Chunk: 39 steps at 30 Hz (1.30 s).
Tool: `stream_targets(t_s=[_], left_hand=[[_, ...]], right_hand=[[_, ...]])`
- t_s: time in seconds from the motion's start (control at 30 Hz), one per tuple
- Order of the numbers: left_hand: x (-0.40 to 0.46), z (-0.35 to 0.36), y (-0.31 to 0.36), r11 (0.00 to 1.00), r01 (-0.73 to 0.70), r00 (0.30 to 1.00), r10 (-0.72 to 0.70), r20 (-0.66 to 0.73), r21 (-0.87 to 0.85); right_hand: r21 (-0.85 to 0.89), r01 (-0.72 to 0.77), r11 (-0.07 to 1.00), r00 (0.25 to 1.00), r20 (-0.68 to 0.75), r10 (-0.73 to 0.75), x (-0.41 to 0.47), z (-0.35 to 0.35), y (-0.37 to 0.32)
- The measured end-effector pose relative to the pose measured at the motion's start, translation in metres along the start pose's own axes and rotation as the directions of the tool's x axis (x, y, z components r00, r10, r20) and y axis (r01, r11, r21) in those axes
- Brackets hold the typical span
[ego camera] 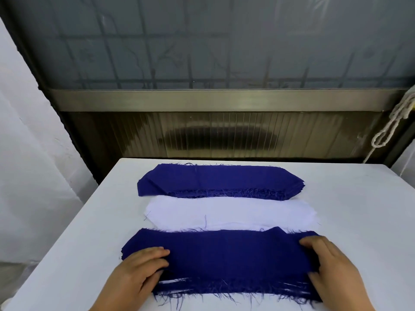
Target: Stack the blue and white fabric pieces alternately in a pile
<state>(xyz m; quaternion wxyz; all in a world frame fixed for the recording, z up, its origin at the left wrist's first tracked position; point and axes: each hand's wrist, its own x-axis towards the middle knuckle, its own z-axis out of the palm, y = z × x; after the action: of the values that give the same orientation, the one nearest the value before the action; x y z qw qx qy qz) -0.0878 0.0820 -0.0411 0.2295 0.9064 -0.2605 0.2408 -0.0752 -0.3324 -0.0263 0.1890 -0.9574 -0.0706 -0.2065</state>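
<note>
Starting at the left, a pale curtain is seen hanging close beside the white table, whose left edge runs diagonally from the far corner toward the near lower left. A broad strip of bare tabletop is left between that edge and the fabric.

The left hand is laid on the left end of the near pile, a layered stack topped with blue cloth in which white edges are glimpsed along the frayed near side. Its fingers are loosely bent and spread over the top of the cloth, with the thumb tucked against the near edge of the pile; whether the layers are pinched or only pressed cannot be told.

Behind the near pile, and just touching or slightly overlapped by its far edge, a stack of white fabric pieces is laid flat. Farther back, a stack of blue fabric pieces is set against the white stack's far edge, its frayed threads lying over the white. A narrow band of bare table is left between the blue stack and the far table edge, beyond which a ribbed dark panel stands.

The right hand is placed on the right end of the near pile, fingers curved over the top and the thumb at the near edge, the cloth slightly bunched beneath. Open table is seen to the right, and a knotted cord hangs at the far right.
</note>
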Motion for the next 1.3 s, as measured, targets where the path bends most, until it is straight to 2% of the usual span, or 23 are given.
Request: stream_targets(t_s=[0.03, 0.13, 0.27, 0.4, 0.57, 0.73, 0.8, 0.9, 0.97, 1.03, 1.2, 1.3], left_hand=[[-0.001, 0.0, -0.002, 1.0, 0.004, 1.0, -0.004, 0.005, -0.008], [-0.002, 0.003, -0.006, 1.0, 0.005, 1.0, -0.005, 0.0, -0.015], [-0.005, 0.004, -0.007, 1.0, 0.002, 1.0, -0.003, -0.01, -0.024], [-0.007, 0.006, -0.006, 0.999, 0.022, 1.0, -0.022, -0.013, -0.033], [-0.006, 0.006, -0.005, 0.997, 0.045, 0.999, -0.046, -0.009, -0.059], [-0.005, -0.002, -0.002, 0.995, 0.059, 0.997, -0.055, 0.055, -0.084], [-0.004, -0.006, 0.001, 0.994, 0.078, 0.993, -0.07, 0.09, -0.08], [-0.003, -0.008, 0.006, 0.991, 0.11, 0.989, -0.102, 0.106, -0.073], [-0.002, -0.007, 0.008, 0.992, 0.116, 0.988, -0.11, 0.106, -0.052], [-0.001, -0.007, 0.009, 0.992, 0.113, 0.989, -0.107, 0.105, -0.048], [-0.004, -0.006, 0.008, 0.982, 0.169, 0.98, -0.158, 0.122, -0.088], [-0.002, -0.005, 0.009, 0.978, 0.197, 0.974, -0.187, 0.125, -0.075]], right_hand=[[-0.025, -0.004, 1.0, 0.999, -0.048, 0.003, 0.003, -0.003, -0.001], [-0.09, 0.134, 0.987, 0.96, -0.236, -0.151, 0.014, -0.01, 0.002], [-0.165, 0.201, 0.966, 0.927, -0.287, -0.242, 0.011, -0.007, 0.016], [-0.17, 0.188, 0.967, 0.93, -0.285, -0.231, 0.002, -0.001, 0.028], [-0.139, 0.102, 0.985, 0.949, -0.284, -0.138, -0.002, -0.003, 0.034], [-0.127, 0.065, 0.99, 0.967, -0.235, -0.093, -0.002, -0.004, 0.032], [-0.073, -0.02, 0.997, 0.982, -0.191, 0.006, -0.002, -0.006, 0.031], [0.097, -0.152, 0.984, 0.972, -0.164, 0.166, 0.0, -0.009, 0.026], [0.164, -0.123, 0.979, 0.969, -0.195, 0.154, 0.003, -0.01, 0.023], [0.148, -0.087, 0.985, 0.972, -0.202, 0.116, 0.003, -0.01, 0.025], [0.086, -0.115, 0.99, 0.993, -0.027, 0.117, -0.006, -0.008, 0.038], [0.078, -0.104, 0.991, 0.993, -0.045, 0.108, -0.007, -0.007, 0.037]])
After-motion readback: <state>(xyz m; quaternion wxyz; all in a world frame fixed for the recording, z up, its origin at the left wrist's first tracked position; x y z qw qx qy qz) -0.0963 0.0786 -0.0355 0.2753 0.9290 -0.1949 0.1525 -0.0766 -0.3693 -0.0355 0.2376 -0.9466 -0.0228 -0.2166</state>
